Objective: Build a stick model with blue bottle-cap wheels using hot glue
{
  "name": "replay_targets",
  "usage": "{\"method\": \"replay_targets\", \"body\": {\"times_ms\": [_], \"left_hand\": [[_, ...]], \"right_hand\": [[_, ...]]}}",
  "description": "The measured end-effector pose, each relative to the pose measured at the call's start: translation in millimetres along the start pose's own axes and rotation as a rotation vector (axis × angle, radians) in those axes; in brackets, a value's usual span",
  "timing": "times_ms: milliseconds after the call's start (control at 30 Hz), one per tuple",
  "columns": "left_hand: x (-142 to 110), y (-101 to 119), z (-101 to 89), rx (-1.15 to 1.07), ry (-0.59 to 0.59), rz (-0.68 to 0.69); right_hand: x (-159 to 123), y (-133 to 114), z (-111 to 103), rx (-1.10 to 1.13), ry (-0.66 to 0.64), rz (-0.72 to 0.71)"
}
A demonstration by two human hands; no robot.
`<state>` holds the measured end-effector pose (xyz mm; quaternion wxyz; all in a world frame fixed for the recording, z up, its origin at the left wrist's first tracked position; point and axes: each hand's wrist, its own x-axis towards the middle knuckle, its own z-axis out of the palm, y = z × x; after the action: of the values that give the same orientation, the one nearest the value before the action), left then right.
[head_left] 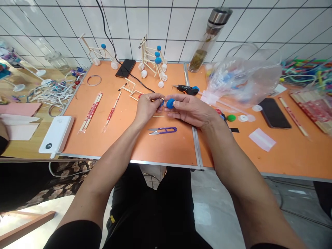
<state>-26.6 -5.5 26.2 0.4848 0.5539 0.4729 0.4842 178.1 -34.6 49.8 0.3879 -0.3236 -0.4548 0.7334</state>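
Observation:
My right hand (pixel 195 110) pinches a blue bottle cap (pixel 170 103) between thumb and fingers. Close beside it, the fingers of my left hand (pixel 147 108) are closed on a second small blue round piece (pixel 161 102), mostly covered by the fingertips; it looks like another cap. Both hands meet above the orange table (pixel 121 145). Below them lie purple thread snips (pixel 166 130) and a thin wooden stick (pixel 158 116). Just behind my left hand is a small frame of glued sticks (pixel 131 89) with a red cap partly hidden by the hand.
Stick models with blue and white caps (pixel 151 60) stand at the back, near a phone (pixel 125 68) and a black glue gun (pixel 185 90). Right of them are a tea bottle (pixel 204 45), a plastic bag (pixel 241 79) and a second phone (pixel 275 113). A power bank (pixel 57 134) lies left.

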Motion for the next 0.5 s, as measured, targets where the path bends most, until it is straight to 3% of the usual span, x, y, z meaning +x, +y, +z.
{"method": "replay_targets", "body": {"times_ms": [300, 500], "left_hand": [[1.0, -3.0, 0.7, -0.049, 0.024, -0.016], [8.4, -12.6, 0.1, -0.235, 0.046, -0.03]], "right_hand": [[6.8, 8.2, -3.3, -0.041, 0.085, -0.058], [6.4, 3.3, -0.4, 0.007, 0.141, -0.11]]}}
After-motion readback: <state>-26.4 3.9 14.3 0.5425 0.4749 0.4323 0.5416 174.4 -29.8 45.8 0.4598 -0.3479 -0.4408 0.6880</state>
